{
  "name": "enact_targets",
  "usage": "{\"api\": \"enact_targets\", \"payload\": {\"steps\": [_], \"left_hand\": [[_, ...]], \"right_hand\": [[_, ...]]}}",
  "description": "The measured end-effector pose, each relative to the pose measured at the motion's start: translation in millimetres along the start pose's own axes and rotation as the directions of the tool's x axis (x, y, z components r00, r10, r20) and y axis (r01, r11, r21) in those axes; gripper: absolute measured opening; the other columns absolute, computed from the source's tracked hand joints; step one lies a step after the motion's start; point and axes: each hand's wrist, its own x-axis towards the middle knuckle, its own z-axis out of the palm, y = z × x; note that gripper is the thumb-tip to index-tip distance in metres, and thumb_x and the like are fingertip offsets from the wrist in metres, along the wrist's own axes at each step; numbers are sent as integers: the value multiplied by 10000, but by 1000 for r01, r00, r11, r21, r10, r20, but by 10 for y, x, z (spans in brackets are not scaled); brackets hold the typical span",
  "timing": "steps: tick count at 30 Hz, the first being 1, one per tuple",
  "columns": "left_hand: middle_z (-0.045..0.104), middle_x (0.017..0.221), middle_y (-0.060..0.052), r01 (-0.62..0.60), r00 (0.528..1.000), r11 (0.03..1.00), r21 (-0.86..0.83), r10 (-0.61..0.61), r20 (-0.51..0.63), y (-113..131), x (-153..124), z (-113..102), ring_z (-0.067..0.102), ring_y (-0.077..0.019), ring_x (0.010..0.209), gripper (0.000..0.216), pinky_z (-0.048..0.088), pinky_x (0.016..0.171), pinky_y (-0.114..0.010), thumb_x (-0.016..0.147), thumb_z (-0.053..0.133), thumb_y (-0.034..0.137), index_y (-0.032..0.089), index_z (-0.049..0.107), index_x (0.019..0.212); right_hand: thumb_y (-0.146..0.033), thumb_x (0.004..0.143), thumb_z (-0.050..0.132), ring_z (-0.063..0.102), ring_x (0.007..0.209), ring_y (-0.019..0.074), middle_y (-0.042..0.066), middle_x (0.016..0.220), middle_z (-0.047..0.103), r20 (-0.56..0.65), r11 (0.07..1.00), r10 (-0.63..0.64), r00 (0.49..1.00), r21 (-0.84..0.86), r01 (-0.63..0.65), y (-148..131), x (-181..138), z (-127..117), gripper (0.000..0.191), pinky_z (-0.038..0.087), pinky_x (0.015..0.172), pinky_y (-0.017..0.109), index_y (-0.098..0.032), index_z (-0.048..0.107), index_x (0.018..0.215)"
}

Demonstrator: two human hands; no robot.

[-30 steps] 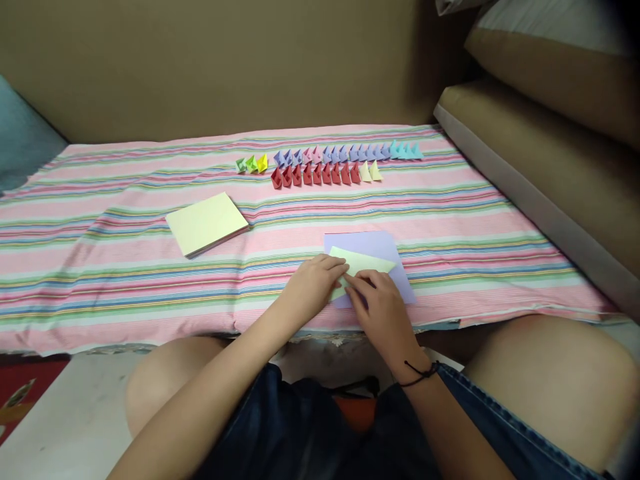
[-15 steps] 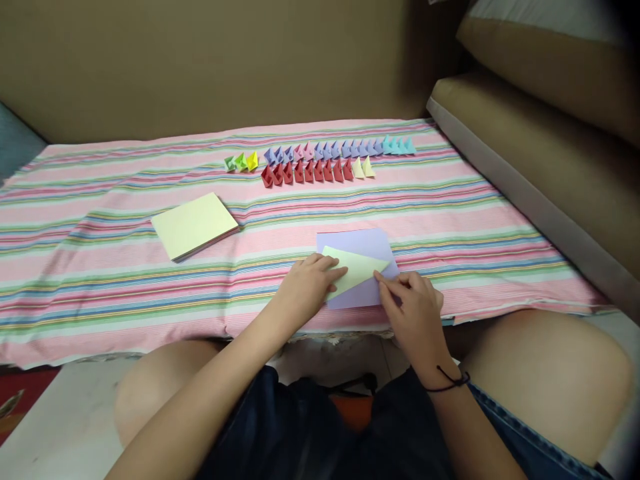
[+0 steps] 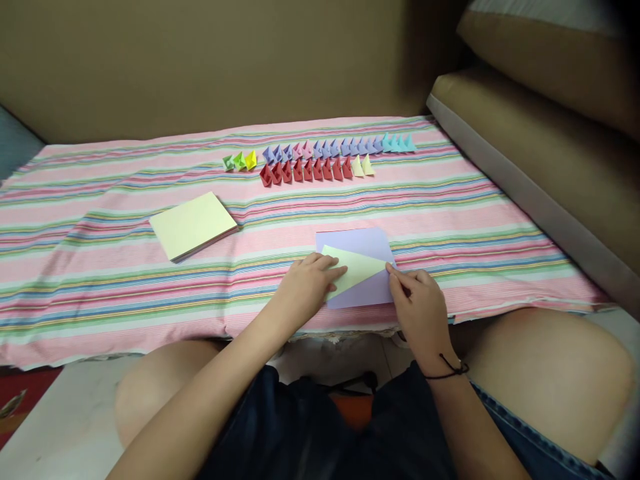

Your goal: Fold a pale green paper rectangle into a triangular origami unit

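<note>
A pale yellow folded paper (image 3: 356, 268) lies as a narrow triangle on a lilac sheet (image 3: 369, 293) near the front edge of the cloth. My left hand (image 3: 311, 283) rests on the paper's left part, its fingers spread and lying flat. At the pointed right tip, my right hand (image 3: 419, 300) pinches the paper between thumb and forefinger. The fold's lower left corner is hidden by my left fingers.
A stack of pale yellow sheets (image 3: 193, 225) lies to the left. Rows of small folded paper boats, including red ones (image 3: 307, 171), stand at the back. A striped cloth (image 3: 115, 280) covers the surface. Brown cushions (image 3: 530, 147) are piled on the right.
My right hand has slid right along the folded paper's lower edge to its pointed tip. My left hand stays in place on the paper.
</note>
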Motion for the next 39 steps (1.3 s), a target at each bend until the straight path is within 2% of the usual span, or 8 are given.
{"api": "enact_targets", "payload": {"steps": [7, 14, 18, 23, 26, 28, 33, 39], "left_hand": [[579, 1248, -49, 0, 1000, 1000, 8, 1, -13, 12, -4, -8, 504, -228, 1083, 395, 430, 923, -379, 871, 499, 130, 251, 559, 1242], [574, 1260, -51, -7, 1000, 999, 37, 7, -15, 5, -6, 12, 508, -237, 1081, 376, 437, 901, -378, 875, 503, 144, 237, 561, 1235], [576, 1259, -51, -5, 999, 999, 46, 7, -32, 1, -7, 33, 511, -246, 1083, 372, 448, 884, -384, 876, 508, 154, 237, 560, 1235], [580, 1254, -57, -3, 1000, 999, 53, 5, -23, 2, -8, 30, 516, -238, 1077, 386, 449, 897, -386, 870, 503, 134, 238, 557, 1238], [578, 1255, -64, -6, 1000, 999, 52, 7, -29, -2, -10, 35, 519, -241, 1079, 386, 456, 891, -390, 868, 510, 138, 233, 556, 1239], [580, 1249, -66, -8, 999, 999, 53, 10, -37, -5, -11, 43, 519, -242, 1084, 382, 459, 885, -388, 865, 517, 142, 233, 557, 1234], [585, 1236, -67, -9, 999, 999, 53, 11, -43, -9, -10, 52, 518, -242, 1093, 373, 458, 884, -386, 859, 532, 147, 230, 563, 1221], [589, 1227, -66, -5, 1000, 999, 41, 6, -29, 3, -5, 35, 520, -249, 1095, 374, 457, 891, -397, 864, 528, 148, 226, 561, 1228]], "right_hand": [[-351, 911, 439, 478, 675, 194, 30, 685, 481, 5, 997, 44, 999, 58, -44, 61, 30, -7, 355, 352, 604, 318, -205, 716, 1079], [-401, 912, 428, 470, 651, 191, 8, 641, 421, 64, 991, 91, 994, 95, -97, 81, 60, -61, 382, 337, 570, 296, -221, 713, 1092], [-378, 894, 454, 494, 700, 201, 26, 672, 493, 90, 982, 122, 988, 131, -134, 102, 84, -66, 371, 353, 605, 301, -211, 708, 1106], [-380, 877, 478, 538, 782, 218, 61, 771, 634, 81, 959, 146, 986, 235, -161, 156, 96, -78, 351, 390, 677, 320, -193, 743, 1012], [-400, 884, 476, 564, 898, 223, 74, 945, 683, 12, 927, 169, 986, 337, -163, 171, 88, -107, 374, 414, 765, 337, -203, 700, 1109], [-413, 879, 486, 557, 902, 219, 72, 963, 682, -4, 910, 159, 987, 388, -145, 170, 80, -123, 383, 417, 775, 338, -213, 682, 1141], [-438, 859, 516, 493, 694, 187, 23, 676, 559, 126, 957, 65, 990, 272, -97, 146, 73, -105, 380, 389, 633, 303, -218, 704, 1104], [-385, 877, 481, 522, 677, 188, 14, 659, 539, 103, 981, 113, 988, 149, -128, 124, 65, -71, 365, 375, 611, 299, -220, 698, 1120]]}}
